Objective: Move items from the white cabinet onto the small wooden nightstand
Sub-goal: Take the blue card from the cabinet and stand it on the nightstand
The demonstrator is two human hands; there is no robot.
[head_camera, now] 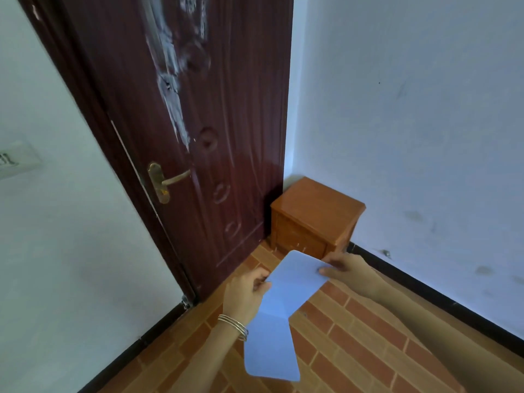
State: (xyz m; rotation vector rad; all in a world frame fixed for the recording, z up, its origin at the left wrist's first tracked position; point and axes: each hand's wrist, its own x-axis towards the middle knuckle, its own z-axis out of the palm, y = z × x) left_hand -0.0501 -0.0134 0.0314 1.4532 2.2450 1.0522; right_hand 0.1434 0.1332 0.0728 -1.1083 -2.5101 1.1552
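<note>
Both hands hold 1 light-blue folded sheet (283, 310) above the brick-patterned floor (354, 336) — the left hand (246, 293) pinches its left edge, the right hand (348, 269) its far corner. The small wooden nightstand (317, 215) stands in the corner beside the dark door (181, 123) — top bare.

Left hand (246, 296): fingertips hidden behind the light blue folded sheet (280, 316). Right hand (351, 272): palm side not visible; forearm cut off at the frame's lower right edge. Nightstand (316, 215), beyond the hands: lower front corner covered by the sheet and right hand. Switch plate (15, 161), far left of the hands: blurred, cut by the frame edge.
</note>
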